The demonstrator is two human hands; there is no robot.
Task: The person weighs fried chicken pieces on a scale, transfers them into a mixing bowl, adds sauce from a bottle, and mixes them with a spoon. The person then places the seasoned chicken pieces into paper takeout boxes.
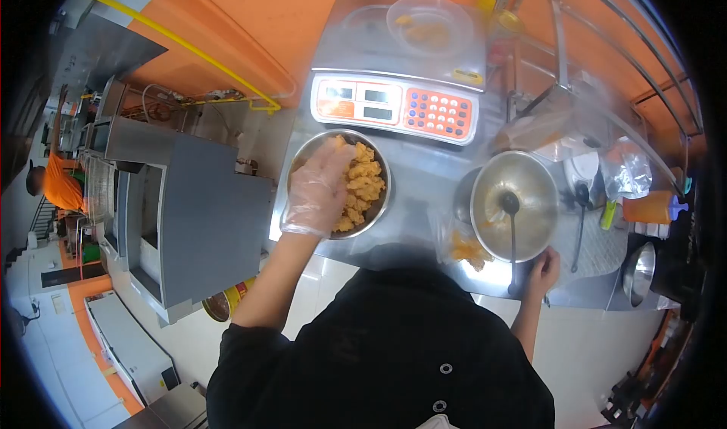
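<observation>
Inside a clear plastic glove, my left hand [322, 185] reaches into a steel bowl [385, 164] of fried, battered pieces [364, 179]. Its fingertips are among the pieces, and whether they grip one is hidden. My right hand [544, 270] is bare and rests by the lower right rim of a larger steel bowl [492, 173], fingers curled; what they hold, if anything, is too small to tell. A dark spoon [512, 232] lies in that bowl. Left of it, a plastic bag [463, 249] holds more fried pieces.
Behind the bowls stands a scale [394, 109] with a clear plastic container [432, 26] on top. Another spoon [580, 221], an orange bottle [650, 207] and a small steel bowl [640, 274] are at the right. A person in orange [60, 183] is far left.
</observation>
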